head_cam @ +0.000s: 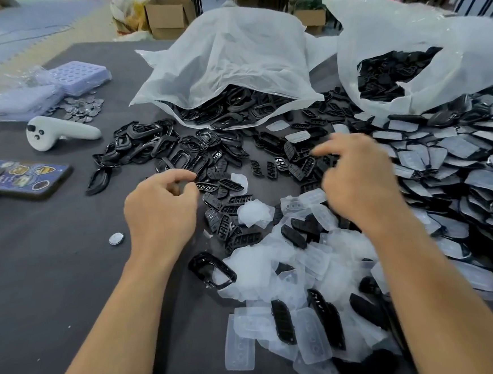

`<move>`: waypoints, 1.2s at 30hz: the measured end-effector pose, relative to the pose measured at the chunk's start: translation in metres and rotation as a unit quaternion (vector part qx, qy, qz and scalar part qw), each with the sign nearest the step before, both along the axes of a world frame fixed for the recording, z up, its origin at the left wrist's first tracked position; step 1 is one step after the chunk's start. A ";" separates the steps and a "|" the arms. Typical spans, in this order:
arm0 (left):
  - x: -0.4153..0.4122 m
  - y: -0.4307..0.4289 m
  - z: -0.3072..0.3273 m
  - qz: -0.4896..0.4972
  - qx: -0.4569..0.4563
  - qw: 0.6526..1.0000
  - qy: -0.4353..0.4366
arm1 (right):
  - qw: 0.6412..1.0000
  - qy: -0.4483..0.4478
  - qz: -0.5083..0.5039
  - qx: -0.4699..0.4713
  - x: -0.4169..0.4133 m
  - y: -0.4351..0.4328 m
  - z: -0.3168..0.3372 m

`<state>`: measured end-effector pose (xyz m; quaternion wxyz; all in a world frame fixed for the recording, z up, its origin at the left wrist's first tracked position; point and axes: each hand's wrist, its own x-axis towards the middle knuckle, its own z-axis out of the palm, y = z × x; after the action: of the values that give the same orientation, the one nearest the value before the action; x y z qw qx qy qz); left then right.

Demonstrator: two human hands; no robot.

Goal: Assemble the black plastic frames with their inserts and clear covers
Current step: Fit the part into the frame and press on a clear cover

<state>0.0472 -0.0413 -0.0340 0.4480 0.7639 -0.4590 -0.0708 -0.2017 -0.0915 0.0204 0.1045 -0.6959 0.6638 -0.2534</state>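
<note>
The left grip (pixel 164 211) is seen centre-left, thumb and forefinger curled close at the left end of a black insert (pixel 207 187); whether it is pinched cannot be told. The insert's long axis runs left to right, just right of the fingertips. The right grip (pixel 356 178), blurred, is spread loosely, nothing seen in it. A black frame (pixel 212 270) lies below, nearer the left grip. Clear covers (pixel 290 272) crowd the lower right; bare surface (pixel 53 261) is found at lower left.

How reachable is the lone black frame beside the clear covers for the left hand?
Probably yes: the black frame lies uncovered beside the left forearm, nearer the person than the left hand, with nothing on top of it.
</note>
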 end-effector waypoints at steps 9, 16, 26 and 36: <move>0.023 -0.020 -0.007 -0.064 0.133 0.983 -0.109 | 0.974 0.135 0.176 0.043 0.075 -0.044 -0.025; 0.024 -0.040 -0.010 -0.098 0.124 0.971 -0.181 | 0.989 -0.035 0.141 0.006 0.075 -0.033 -0.023; 0.012 -0.032 0.008 0.064 -0.011 0.991 -0.117 | 0.811 -0.557 0.103 0.145 0.062 0.030 -0.014; -0.027 0.025 0.017 -0.032 -0.037 0.964 0.262 | 0.775 -0.605 0.066 0.172 0.042 0.025 -0.015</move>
<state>0.0202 -0.0167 -0.0166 0.5780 0.6864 -0.3523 -0.2657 -0.1593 -0.0668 0.0053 0.6190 -0.4116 0.4486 -0.4961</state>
